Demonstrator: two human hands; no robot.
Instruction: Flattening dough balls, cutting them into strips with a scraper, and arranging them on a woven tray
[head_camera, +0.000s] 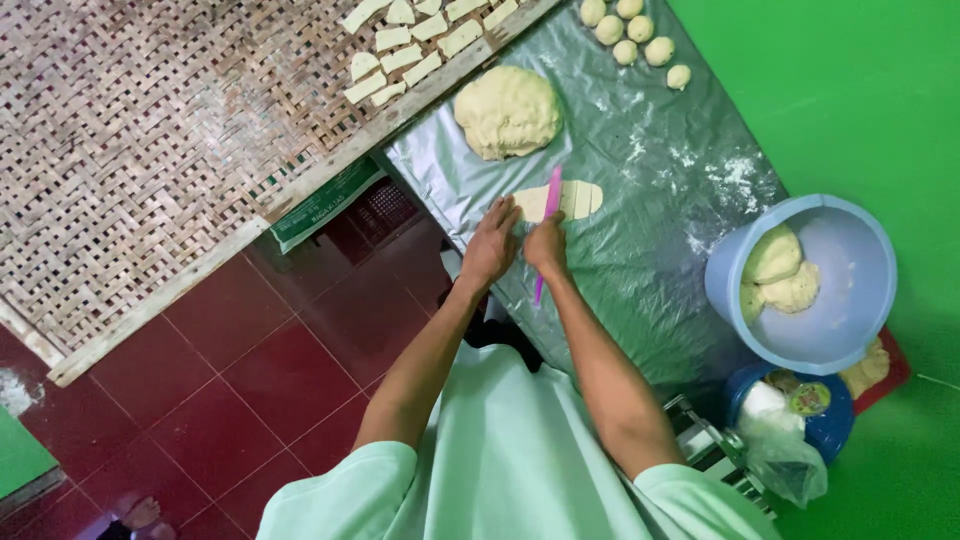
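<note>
A flat oval strip of pale dough lies on a grey plastic sheet. My left hand rests its fingertips on the strip's near end. My right hand grips a thin pink stick-like cutter that lies across the strip. A large lump of dough sits just beyond the strip. Both forearms reach out from light green sleeves.
Several small dough balls lie at the sheet's far end. Cut dough pieces rest on a woven bamboo tray. A blue bowl holds dough lumps, beside a blue container with a plastic bag. Red floor tiles lie below; someone's foot shows at bottom left.
</note>
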